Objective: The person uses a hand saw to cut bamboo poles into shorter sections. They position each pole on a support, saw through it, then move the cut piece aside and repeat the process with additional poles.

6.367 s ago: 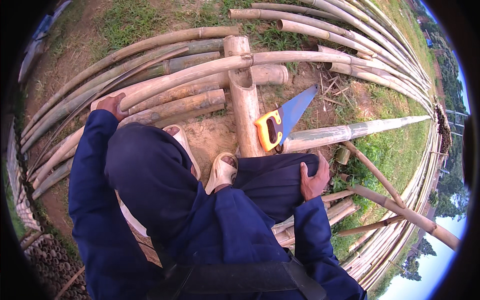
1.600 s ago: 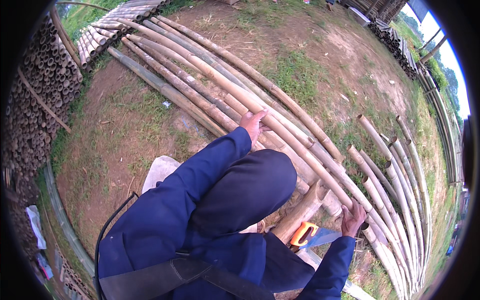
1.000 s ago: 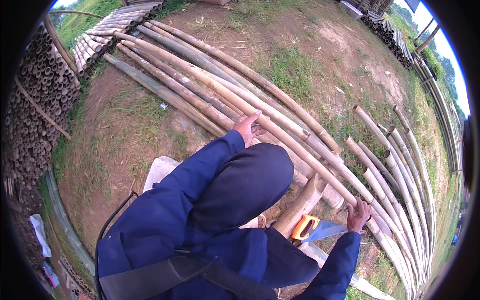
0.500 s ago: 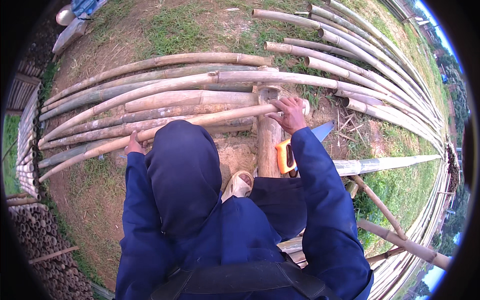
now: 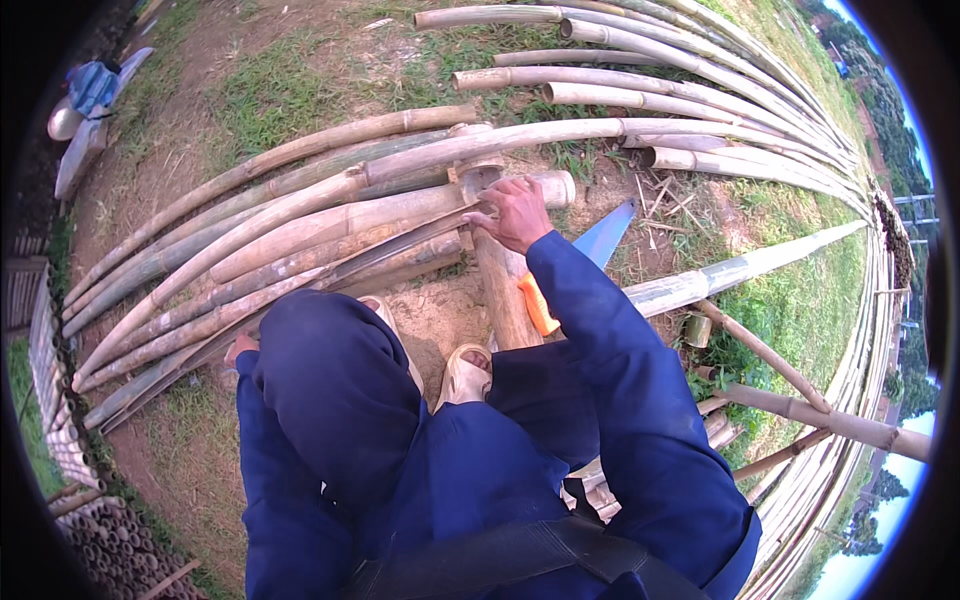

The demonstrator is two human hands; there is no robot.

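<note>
Right hand [image 5: 517, 212] has fingers curled on the near end of a split bamboo pole [image 5: 395, 243], thumb side toward the tip. Left hand [image 5: 240, 348] is down by the pole's far stretch, mostly hidden behind the left knee; can't tell if it's gripping. Pole slants from the right hand down-left past the knee, across the whole bamboo poles [image 5: 290, 238] lying on the ground.

Notched bamboo log [image 5: 505, 295] runs from under the right hand toward the feet. Handsaw just right of it: blue blade [image 5: 606, 235] in the clear, orange handle [image 5: 539, 305] partly covered by the right sleeve [image 5: 625, 330]. Pale bamboo pole [image 5: 745, 268] extends right from behind that sleeve. Sandal [image 5: 463, 382] on the right foot sits near the log's lower end. More poles [image 5: 690, 95] fan out upper right.
</note>
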